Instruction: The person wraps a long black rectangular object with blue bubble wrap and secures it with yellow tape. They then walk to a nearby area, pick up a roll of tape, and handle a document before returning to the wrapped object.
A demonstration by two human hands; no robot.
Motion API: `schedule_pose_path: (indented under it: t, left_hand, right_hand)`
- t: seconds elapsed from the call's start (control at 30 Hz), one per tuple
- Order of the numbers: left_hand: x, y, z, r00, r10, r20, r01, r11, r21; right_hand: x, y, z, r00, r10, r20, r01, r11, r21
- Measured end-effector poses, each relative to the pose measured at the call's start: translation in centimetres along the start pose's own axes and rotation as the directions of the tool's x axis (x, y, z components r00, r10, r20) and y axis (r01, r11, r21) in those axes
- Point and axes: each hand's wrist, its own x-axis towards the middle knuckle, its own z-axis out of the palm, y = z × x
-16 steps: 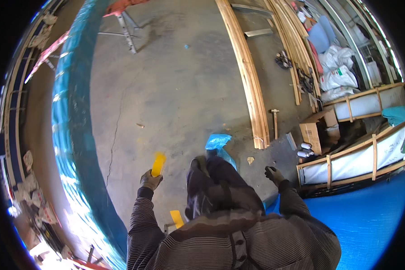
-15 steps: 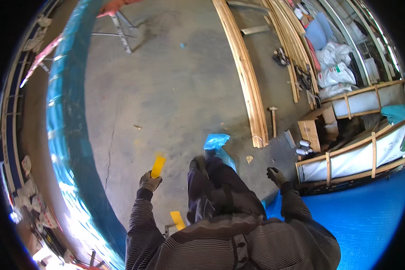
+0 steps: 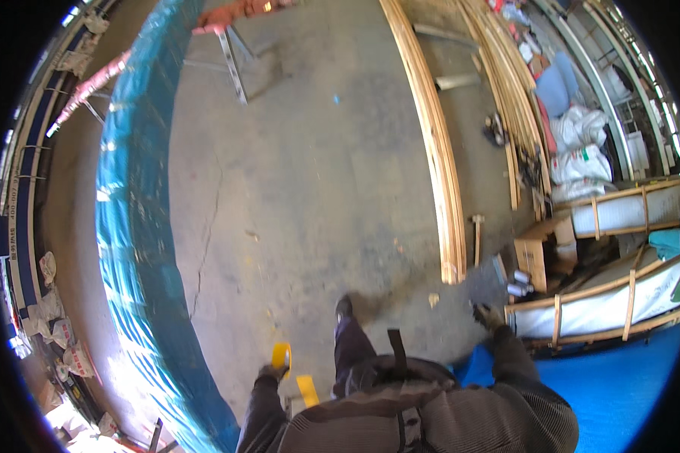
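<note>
My left hand (image 3: 271,371) wears a dark glove and grips a yellow roll of tape (image 3: 281,354), held low beside my left leg. My right hand (image 3: 486,315), also gloved, swings out at my right side with nothing visible in it; its fingers look curled. A yellow strip (image 3: 307,390) lies on the concrete floor (image 3: 310,174) just under my left arm. My dark shoe (image 3: 344,306) steps forward in the middle.
A long blue-wrapped bundle (image 3: 132,226) runs along my left. Stacked wooden planks (image 3: 438,143) lie ahead right, with a hammer (image 3: 477,235) and a cardboard box (image 3: 542,249) beside them. Wood-framed white panels (image 3: 619,294), white sacks (image 3: 582,162) and a blue mat (image 3: 619,385) are at right.
I have walked forward; the blue sheet by my foot has slipped behind me. My left hand with the tape dropped lower, and my right hand swung outward.
</note>
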Motion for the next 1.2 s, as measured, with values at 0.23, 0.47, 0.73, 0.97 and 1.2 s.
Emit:
schedule_pose_path:
  t: [0.23,0.47,0.73,0.97,1.2]
  left_hand:
    - [1.0,7.4,-6.4,0.991,0.107,-0.082,-0.077,0.947,0.313]
    - [-2.5,33.4,-23.0,0.842,0.443,-0.307,-0.393,0.895,0.211]
    - [-10.2,52.3,-35.2,0.786,0.379,-0.488,-0.436,0.9,-0.003]
    - [-4.6,62.4,-41.3,0.99,0.082,-0.119,-0.088,0.995,-0.051]
    - [0.0,83.8,-56.2,0.955,0.286,-0.078,-0.289,0.956,-0.038]
  right_hand:
    - [-4.5,5.5,1.6,0.976,0.216,0.027,-0.215,0.976,-0.035]
    - [2.5,5.3,0.2,0.967,0.236,0.094,-0.135,0.79,-0.598]
    - [40.6,-32.5,0.0,0.952,-0.305,0.016,0.227,0.673,-0.704]
    - [52.9,-89.6,3.1,0.751,-0.66,0.012,0.512,0.593,0.621]
    - [58.9,-98.1,2.6,0.675,-0.656,0.337,0.722,0.681,-0.122]
